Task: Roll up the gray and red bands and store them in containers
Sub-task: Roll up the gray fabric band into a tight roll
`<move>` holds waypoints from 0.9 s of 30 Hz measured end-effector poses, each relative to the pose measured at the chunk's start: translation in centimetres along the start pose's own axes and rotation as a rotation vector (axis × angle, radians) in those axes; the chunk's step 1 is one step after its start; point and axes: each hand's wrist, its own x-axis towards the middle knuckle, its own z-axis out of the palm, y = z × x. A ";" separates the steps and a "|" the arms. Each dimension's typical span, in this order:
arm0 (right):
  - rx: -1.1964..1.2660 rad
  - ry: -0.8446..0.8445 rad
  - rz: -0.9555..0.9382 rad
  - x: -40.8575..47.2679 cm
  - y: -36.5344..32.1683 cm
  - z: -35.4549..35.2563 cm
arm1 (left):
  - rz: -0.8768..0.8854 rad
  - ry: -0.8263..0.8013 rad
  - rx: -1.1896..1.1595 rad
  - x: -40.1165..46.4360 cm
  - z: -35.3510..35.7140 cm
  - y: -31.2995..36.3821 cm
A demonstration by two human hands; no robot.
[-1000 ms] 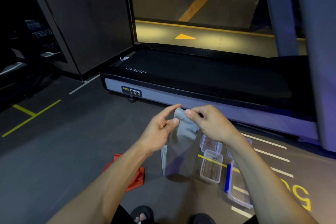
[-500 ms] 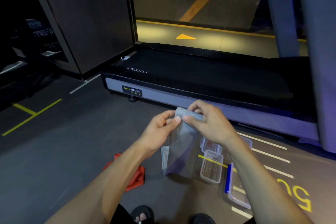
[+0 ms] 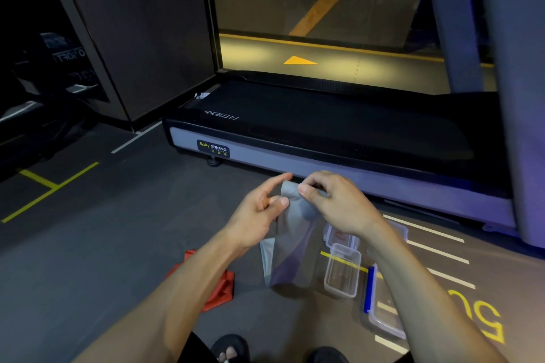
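Right hand (image 3: pixel 336 203) pinches gray band (image 3: pixel 292 242) top | left hand (image 3: pixel 259 212) fingers extended

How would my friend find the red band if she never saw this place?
Start at the long black treadmill, then look down at the gray floor near the person's left forearm. The red band lies crumpled there, the only red thing around.

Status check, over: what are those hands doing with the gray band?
Right hand pinches gray band top. Left hand open beside it. Red band on floor. Nothing blocking.
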 end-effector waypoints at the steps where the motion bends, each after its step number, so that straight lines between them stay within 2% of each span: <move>1: -0.009 -0.008 0.004 0.0 -0.1 0.1 | 0.013 0.009 0.024 0.0 -0.1 0.0; 6: -0.035 -0.031 0.056 0.1 -0.3 0.4 | 0.040 0.048 0.023 0.0 0.3 0.3; 10: 0.049 -0.049 0.006 -0.2 -0.4 0.5 | 0.021 0.058 -0.030 0.0 0.4 0.2; 16: -0.016 0.085 0.009 -0.1 -0.3 0.4 | 0.026 -0.010 -0.157 0.0 0.5 0.7; 22: 0.022 0.120 0.038 -0.1 0.2 -0.1 | 0.017 -0.035 -0.015 -0.2 0.3 0.1; 27: 0.015 0.082 0.052 -0.2 -0.1 -0.2 | 0.017 -0.013 0.022 -0.1 0.4 0.3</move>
